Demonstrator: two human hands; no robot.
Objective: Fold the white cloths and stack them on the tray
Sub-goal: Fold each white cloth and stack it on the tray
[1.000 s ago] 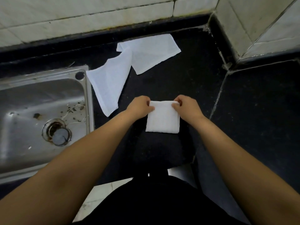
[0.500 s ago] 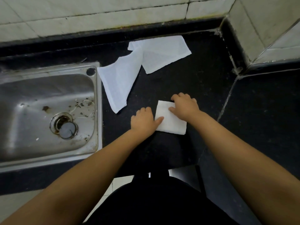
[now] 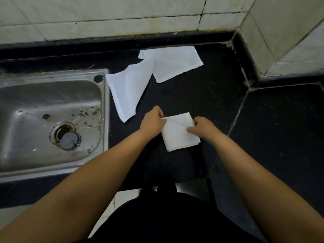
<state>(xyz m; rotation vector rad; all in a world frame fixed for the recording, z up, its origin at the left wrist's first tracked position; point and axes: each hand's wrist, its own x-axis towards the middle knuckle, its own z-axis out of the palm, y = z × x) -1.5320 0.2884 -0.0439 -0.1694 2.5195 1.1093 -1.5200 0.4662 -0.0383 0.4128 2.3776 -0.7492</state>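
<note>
Here, both hands [image 3: 152,122] pinching folded cloth [image 3: 178,134]

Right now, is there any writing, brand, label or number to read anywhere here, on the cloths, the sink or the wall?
None: no readable text shows anywhere.
Folded cloth between the left hand and the right hand: plain white.
Two loose cloths: only a woven texture.
Sink: stains, no stamp or brand.
Wall tiles: bare.
</note>
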